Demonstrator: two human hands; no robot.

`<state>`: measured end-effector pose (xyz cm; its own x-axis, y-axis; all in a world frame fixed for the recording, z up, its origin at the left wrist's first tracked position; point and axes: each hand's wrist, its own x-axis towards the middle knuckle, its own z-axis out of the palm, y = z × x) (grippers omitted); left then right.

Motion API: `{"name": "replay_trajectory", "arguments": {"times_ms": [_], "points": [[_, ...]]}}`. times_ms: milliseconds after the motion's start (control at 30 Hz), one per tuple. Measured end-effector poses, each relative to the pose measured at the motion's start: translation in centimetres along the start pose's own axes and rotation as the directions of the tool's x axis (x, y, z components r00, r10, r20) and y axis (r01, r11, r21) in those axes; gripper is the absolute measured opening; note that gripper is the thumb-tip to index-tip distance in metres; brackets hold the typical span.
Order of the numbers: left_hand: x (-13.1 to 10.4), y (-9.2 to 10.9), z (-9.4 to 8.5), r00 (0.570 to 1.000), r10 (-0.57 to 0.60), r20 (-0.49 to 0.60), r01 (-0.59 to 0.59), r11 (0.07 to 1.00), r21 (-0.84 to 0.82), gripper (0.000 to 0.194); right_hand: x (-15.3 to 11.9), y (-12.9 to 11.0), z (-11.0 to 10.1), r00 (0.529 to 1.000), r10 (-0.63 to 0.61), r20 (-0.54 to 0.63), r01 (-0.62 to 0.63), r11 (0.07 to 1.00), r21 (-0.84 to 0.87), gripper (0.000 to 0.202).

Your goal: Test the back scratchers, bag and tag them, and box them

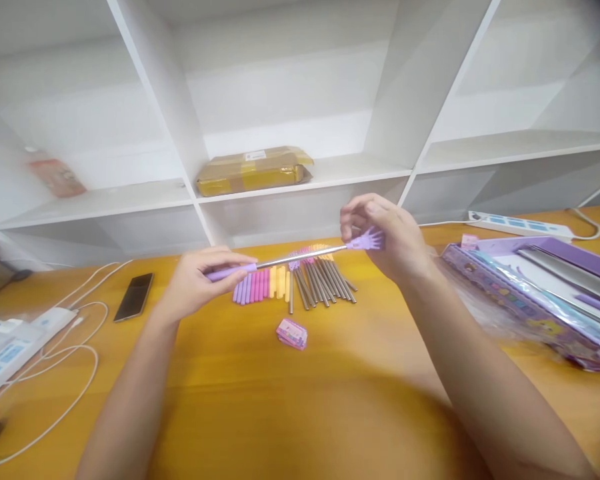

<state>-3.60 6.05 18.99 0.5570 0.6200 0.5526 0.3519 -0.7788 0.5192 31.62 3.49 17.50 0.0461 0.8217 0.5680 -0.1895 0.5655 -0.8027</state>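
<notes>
A telescopic back scratcher is stretched out between my hands, with a purple handle, a thin steel rod (300,257) and a purple claw-shaped head (367,239). My left hand (200,280) is closed around the handle, thumb and fingers pinching it. At the other end, my right hand (385,233) curls its fingers about the head, which rests against the palm. Below the rod lie purple, pink and yellow handle sleeves (260,287) in a row. Beside them are several steel rods (325,283) with coloured claw heads. A small stack of pink printed cards (292,333) lies nearer me.
On the right stands a purple printed box (530,293) holding long parts, with clear plastic beside it. A black phone (134,297), white cables (97,333) and a power strip (20,353) lie left. A taped parcel (254,171) sits on the white shelf behind.
</notes>
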Motion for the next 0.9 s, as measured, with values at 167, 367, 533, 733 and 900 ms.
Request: {"name": "replay_trajectory", "arguments": {"times_ms": [167,367,533,733,900], "points": [[-0.3,1.1,-0.4,0.999,0.026,0.026,-0.026,1.000,0.015,0.016,-1.1,-0.9,0.5,0.999,0.021,0.038,-0.014,0.984,-0.180,0.026],[-0.6,1.1,0.7,0.953,0.116,-0.281,-0.169,0.970,-0.174,0.031,-1.6,-0.7,0.9,1.000,0.014,-0.004,-0.014,0.976,-0.217,0.026],[-0.6,1.6,1.2,0.883,0.127,-0.452,-0.257,0.936,-0.239,0.027,-1.9,-1.1,1.7,0.999,0.040,0.020,-0.035,0.975,-0.218,0.029],[-0.5,2.6,0.7,0.856,0.171,-0.487,-0.318,0.918,-0.236,0.025,-2.6,-1.6,2.3,1.000,0.015,0.009,-0.013,0.970,-0.244,0.033],[-0.4,3.0,1.1,0.854,0.210,-0.475,-0.355,0.903,-0.240,0.026,-3.2,-2.5,2.4,0.997,-0.078,0.003,0.076,0.955,-0.287,0.033]]}}
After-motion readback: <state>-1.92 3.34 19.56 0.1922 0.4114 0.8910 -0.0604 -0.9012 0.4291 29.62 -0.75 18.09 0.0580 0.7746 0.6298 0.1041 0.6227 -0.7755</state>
